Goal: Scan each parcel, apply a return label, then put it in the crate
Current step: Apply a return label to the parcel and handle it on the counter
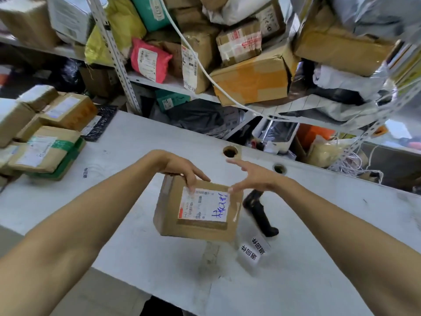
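A small brown cardboard parcel [196, 229] with a white shipping label and blue handwriting is held above the white table [319, 258]. My left hand [182, 169] grips its far top edge, fingers reaching onto the label's corner. My right hand [250, 176] hovers at the parcel's far right corner with fingers spread and straight, thumb tip touching the label's edge. A black handheld scanner [259, 213] lies on the table just right of the parcel. Two white return labels [252, 250] with black print lie in front of the scanner.
A stack of brown parcels [43, 142] sits on the table's left end, with another printed label [85, 172] beside it. Metal shelves [159, 82] crammed with boxes and bags stand behind. Two cable holes [230, 152] pierce the table's far edge. A white cable [205, 71] hangs across.
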`<state>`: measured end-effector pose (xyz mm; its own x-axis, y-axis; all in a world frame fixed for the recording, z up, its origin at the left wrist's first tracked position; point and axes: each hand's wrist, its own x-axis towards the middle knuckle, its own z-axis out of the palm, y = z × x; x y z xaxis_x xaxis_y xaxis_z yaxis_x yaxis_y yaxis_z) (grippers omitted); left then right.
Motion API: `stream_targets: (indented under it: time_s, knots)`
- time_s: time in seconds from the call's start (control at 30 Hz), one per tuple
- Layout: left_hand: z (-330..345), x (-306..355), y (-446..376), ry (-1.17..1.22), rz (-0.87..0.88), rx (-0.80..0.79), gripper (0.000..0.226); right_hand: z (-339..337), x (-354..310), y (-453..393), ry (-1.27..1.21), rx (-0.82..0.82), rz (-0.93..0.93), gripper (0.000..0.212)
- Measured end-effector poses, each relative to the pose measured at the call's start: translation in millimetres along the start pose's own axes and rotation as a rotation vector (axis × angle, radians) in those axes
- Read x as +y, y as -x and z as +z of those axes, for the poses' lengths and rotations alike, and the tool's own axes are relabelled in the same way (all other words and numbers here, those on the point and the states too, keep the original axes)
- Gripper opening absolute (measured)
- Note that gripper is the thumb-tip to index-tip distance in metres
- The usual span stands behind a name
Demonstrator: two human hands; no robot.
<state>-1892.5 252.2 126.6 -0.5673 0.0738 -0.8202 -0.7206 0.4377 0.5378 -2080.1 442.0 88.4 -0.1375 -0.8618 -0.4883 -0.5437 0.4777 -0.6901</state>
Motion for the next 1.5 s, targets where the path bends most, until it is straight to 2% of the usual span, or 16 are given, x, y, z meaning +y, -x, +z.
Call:
stream_targets:
  time_s: [0.1,0.2,0.27,0.33,0.4,0.5,0.57,0.63,0.7,0.77,0.83,0.9,1.03,1.17,1.27,1.5]
  knots:
    - [-7.2,33.2,7.1,-0.177,-0.055,-0.071,0.068,3.0,-26.1,-6.5,0.232,-0.218,0.022,0.107]
    - [-11.0,48.8,10.3,-0.183,-0.026,-0.094,0.063,20.8,-35.2,-8.6,-0.072,-0.423,-0.003,0.092]
    - [-10.9,46.8,10.2,-0.142,0.007,-0.077,0.058,29.8,-28.0,-11.3,-0.259,-0.455,-0.032,0.075]
    - [-9.9,37.0,8.8,-0.017,0.040,0.081,0.055,30.7,-17.6,-11.2,-0.393,-0.368,0.024,0.081]
    - [-7.2,23.7,6.8,0.155,0.116,0.339,0.052,32.3,-1.3,-11.5,-0.545,-0.242,0.063,0.085]
    - [10.8,-5.3,-2.6,0.569,0.226,0.648,0.072,39.3,19.2,-7.0,-0.817,-0.060,-0.017,0.066]
    - [39.8,-22.5,-14.7,0.793,0.244,0.654,0.104,48.6,26.9,-6.7,-0.977,0.080,-0.025,0.063]
    - [74.8,-27.8,-37.0,0.892,0.259,0.568,0.108,59.1,29.7,-7.8,-1.065,0.160,-0.008,0.063]
    - [105.3,-26.9,-60.4,0.967,0.302,0.558,0.094,69.2,29.0,-6.4,-0.994,0.214,-0.004,0.054]
    - [122.5,-29.8,-77.5,1.084,0.319,0.635,0.075,72.0,30.9,0.4,-0.723,0.344,0.036,0.037]
    - [128.1,-37.4,-86.0,1.171,0.315,0.647,0.065,70.4,51.6,4.7,-0.312,0.587,0.131,0.043]
    - [128.5,-48.5,-92.1,1.195,0.299,0.664,0.071,67.9,76.5,11.2,-0.053,0.682,0.289,0.052]
    - [128.2,-53.5,-98.3,1.176,0.241,0.720,0.079,82.0,110.1,16.4,0.101,0.357,0.478,0.079]
    - [130.7,-50.8,-105.0,1.179,0.210,0.751,0.086,92.5,121.0,7.4,0.116,0.329,0.463,0.052]
    - [132.8,-49.5,-107.0,1.169,0.191,0.783,0.088,87.2,119.5,8.0,0.033,0.348,0.440,0.051]
    - [118.6,-34.9,-102.4,1.099,0.230,0.916,0.099,63.9,98.0,27.2,-0.540,0.468,0.256,0.020]
